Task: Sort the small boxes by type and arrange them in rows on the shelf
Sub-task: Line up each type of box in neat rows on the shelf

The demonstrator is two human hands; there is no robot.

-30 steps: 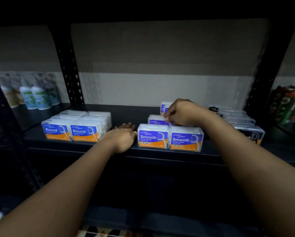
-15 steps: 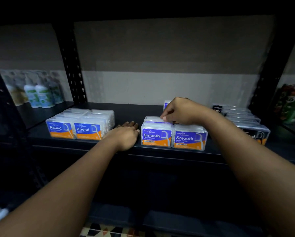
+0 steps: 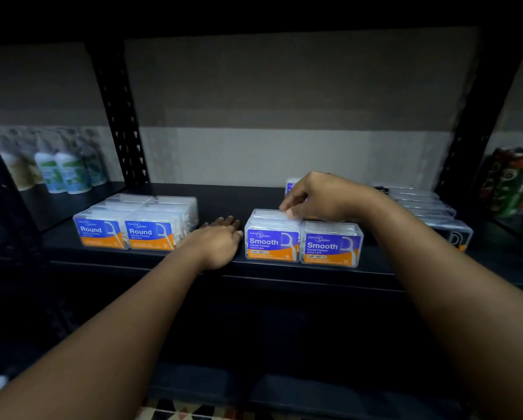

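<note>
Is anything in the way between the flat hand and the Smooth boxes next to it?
Nothing visible. The left hand lies flat on the bare shelf, just left of the front Smooth box. The right hand touches that box's top from behind.

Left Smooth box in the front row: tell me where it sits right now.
In the head view, the left Smooth box stands at the shelf front edge, between the left hand and its twin.
</note>
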